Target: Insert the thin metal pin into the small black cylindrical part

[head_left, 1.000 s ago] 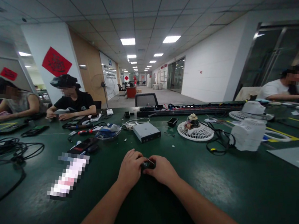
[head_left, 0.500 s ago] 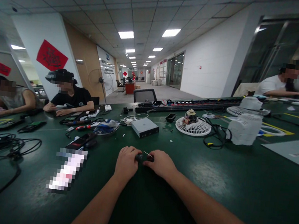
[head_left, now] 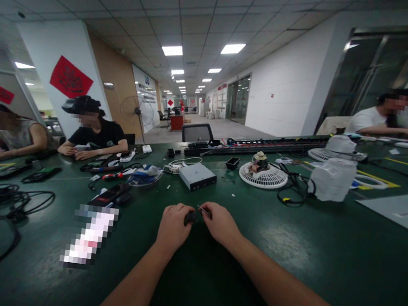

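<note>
Near the middle of the green table (head_left: 231, 287), my left hand (head_left: 175, 223) has its fingers wrapped round a small black object (head_left: 190, 217). Just to its right, my right hand (head_left: 219, 221) pinches a thin, light-coloured piece (head_left: 202, 209) that points toward the left hand. A narrow gap separates the two hands. The rest of the thin piece is hidden by the fingers. Beyond the hands lies a grey box-shaped drive (head_left: 198, 176) with a dark front edge.
A white fan grille (head_left: 263, 175) with a motor, black cables (head_left: 294, 187) and a white plastic housing (head_left: 333, 179) stand right of the drive. Tools and a blue bundle (head_left: 144, 175) lie left. Coiled cables (head_left: 6, 199) are far left. People sit across the table.
The thin piece has tilted and shifted slightly in my right hand, and more of the black object shows in my left. Another person's hand at the lower left has moved mostly out of view.
</note>
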### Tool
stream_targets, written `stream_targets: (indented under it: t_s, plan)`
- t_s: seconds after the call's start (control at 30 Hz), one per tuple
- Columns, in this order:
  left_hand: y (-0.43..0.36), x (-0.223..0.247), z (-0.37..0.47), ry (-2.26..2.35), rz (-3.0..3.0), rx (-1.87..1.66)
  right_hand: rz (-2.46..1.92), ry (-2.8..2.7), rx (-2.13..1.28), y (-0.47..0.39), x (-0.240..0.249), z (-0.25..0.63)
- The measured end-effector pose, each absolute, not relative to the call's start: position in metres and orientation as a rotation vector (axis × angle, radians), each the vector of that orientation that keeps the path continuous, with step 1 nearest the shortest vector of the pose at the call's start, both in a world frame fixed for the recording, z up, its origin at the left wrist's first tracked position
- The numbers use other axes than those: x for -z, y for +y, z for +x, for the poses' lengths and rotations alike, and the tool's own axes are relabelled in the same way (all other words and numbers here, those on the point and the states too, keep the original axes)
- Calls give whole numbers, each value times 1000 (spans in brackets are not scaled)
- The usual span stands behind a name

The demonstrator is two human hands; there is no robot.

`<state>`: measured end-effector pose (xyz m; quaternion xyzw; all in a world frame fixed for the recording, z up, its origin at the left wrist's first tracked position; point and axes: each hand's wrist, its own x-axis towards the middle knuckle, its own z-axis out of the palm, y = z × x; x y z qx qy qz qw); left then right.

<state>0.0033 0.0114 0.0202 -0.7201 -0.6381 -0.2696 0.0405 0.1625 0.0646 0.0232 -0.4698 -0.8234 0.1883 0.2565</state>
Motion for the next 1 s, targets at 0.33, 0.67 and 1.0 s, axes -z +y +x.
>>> stream_targets:
  t_s: [0.33,0.67,1.0]
  plan:
    - [11,-20,3,-1926,-2248,923,-1108,-2194,-570,70,-20,165]
    - [12,-17,1,-1802,-2343,951,-1211,-2124,-589,74,-20,169]
    - [9,-22,1,-1759,-2361,978,-1219,-2226,-558,65,-19,165]
